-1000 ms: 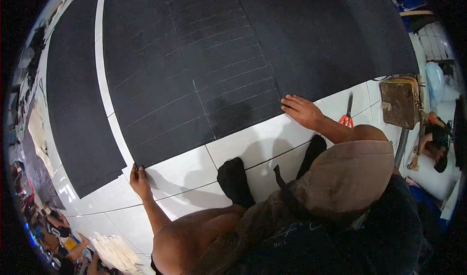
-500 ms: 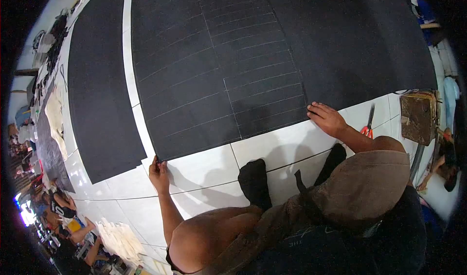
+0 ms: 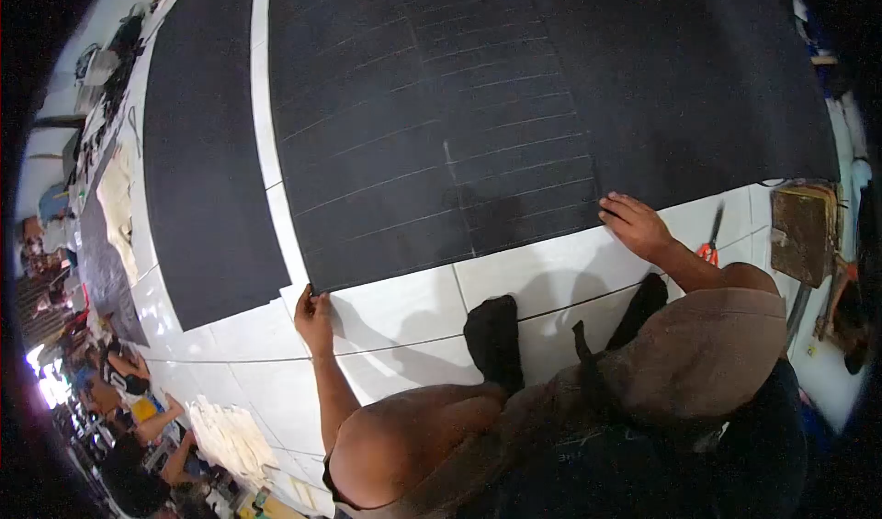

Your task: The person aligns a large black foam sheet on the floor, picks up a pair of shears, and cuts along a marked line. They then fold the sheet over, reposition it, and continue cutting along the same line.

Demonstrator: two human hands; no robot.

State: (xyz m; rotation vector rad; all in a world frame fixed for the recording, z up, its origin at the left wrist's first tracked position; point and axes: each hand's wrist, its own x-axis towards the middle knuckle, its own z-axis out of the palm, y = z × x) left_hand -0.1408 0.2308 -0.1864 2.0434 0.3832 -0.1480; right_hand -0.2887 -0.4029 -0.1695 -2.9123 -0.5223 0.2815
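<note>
A large black sheet (image 3: 367,179), either fabric or thin sheet material, lies flat on the floor with rows of pale ruled lines. At its near left corner, my left hand (image 3: 315,321) pinches the edge between thumb and fingers. My right hand (image 3: 638,228) rests on the near edge further right, fingers stretched out flat over the sheet and holding nothing. A narrower black strip (image 3: 211,170) lies to the left, separated by a band of white floor. Scissors with orange-red handles (image 3: 707,253) lie on the floor beside my right forearm.
White tiles (image 3: 395,312) show between the sheet and my feet in dark socks (image 3: 493,340). A worn brown block-like object (image 3: 801,234) stands at right. Pale cloth pieces (image 3: 230,441) lie lower left, near other people (image 3: 129,372) sitting on the floor.
The whole view has shifted a little, so everything sits slightly further right. Both hands keep the same places on the sheet's edge.
</note>
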